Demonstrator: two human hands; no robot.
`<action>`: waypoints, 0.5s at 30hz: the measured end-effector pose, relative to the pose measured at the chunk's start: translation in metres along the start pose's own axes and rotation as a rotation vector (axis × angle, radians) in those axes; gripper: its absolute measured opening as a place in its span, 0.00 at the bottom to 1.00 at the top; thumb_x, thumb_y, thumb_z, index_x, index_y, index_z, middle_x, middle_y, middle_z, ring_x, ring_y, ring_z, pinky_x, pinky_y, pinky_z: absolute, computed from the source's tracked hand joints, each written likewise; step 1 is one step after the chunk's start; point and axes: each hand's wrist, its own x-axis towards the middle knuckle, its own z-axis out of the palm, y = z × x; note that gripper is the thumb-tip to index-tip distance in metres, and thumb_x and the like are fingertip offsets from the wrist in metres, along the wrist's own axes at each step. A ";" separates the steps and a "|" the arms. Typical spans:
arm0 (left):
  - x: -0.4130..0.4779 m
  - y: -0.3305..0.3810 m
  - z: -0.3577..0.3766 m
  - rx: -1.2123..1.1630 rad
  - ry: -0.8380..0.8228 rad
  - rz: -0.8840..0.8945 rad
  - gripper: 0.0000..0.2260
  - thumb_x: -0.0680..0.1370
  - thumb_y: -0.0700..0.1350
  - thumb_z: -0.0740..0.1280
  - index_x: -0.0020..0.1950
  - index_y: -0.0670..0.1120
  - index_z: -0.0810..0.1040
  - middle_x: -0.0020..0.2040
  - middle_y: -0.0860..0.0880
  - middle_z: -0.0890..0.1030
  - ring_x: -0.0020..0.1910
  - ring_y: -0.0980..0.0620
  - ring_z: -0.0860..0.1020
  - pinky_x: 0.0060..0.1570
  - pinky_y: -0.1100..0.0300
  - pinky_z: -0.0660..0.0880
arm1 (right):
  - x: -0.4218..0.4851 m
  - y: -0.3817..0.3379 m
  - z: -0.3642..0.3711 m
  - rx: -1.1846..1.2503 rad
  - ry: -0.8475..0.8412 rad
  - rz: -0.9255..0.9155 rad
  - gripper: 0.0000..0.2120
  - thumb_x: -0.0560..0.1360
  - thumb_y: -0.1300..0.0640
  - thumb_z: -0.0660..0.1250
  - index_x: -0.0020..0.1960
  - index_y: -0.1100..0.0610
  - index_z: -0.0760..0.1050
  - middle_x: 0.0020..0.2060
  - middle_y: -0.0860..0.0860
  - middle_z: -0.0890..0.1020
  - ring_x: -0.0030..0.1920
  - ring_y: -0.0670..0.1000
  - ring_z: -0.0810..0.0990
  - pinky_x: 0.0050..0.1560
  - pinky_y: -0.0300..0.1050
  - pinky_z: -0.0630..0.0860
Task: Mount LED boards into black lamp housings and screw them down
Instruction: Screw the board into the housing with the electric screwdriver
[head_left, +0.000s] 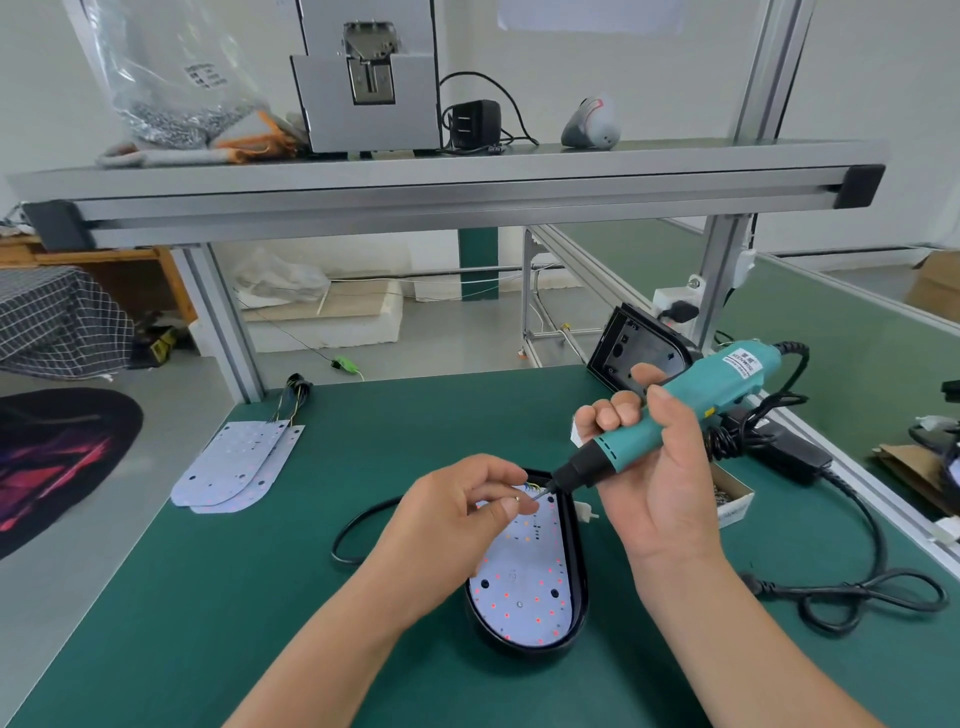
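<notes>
Left hand (457, 512): pinching a screw (518, 498) over the far end of the housing (524, 652).
Right hand (654, 467): gripping the screwdriver (691, 410), bit meeting that screw.
LED board (524, 577): lying inside the housing.

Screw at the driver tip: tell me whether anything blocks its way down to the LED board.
Nothing visible blocks it. The left hand pinches the screw at the screwdriver bit, above the far end of the LED board; thin wires lie close beside.
</notes>
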 end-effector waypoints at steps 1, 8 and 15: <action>0.000 0.001 0.000 0.002 0.000 -0.001 0.10 0.82 0.48 0.66 0.60 0.60 0.80 0.53 0.62 0.88 0.37 0.63 0.79 0.33 0.64 0.77 | 0.000 0.001 0.000 -0.004 0.002 0.002 0.07 0.81 0.57 0.64 0.57 0.55 0.77 0.35 0.50 0.72 0.37 0.50 0.74 0.52 0.49 0.80; -0.001 0.002 0.000 0.028 -0.004 -0.013 0.10 0.84 0.46 0.67 0.60 0.61 0.80 0.53 0.64 0.87 0.43 0.62 0.81 0.35 0.63 0.78 | 0.000 0.002 -0.002 -0.027 -0.003 -0.004 0.06 0.82 0.57 0.64 0.58 0.54 0.76 0.35 0.50 0.72 0.38 0.51 0.74 0.54 0.50 0.79; -0.002 0.008 0.002 0.029 -0.015 -0.009 0.11 0.80 0.52 0.66 0.57 0.69 0.79 0.53 0.64 0.87 0.40 0.62 0.79 0.35 0.64 0.78 | 0.000 0.005 -0.004 -0.051 0.003 -0.009 0.08 0.80 0.57 0.66 0.59 0.55 0.75 0.36 0.51 0.73 0.38 0.51 0.75 0.54 0.51 0.80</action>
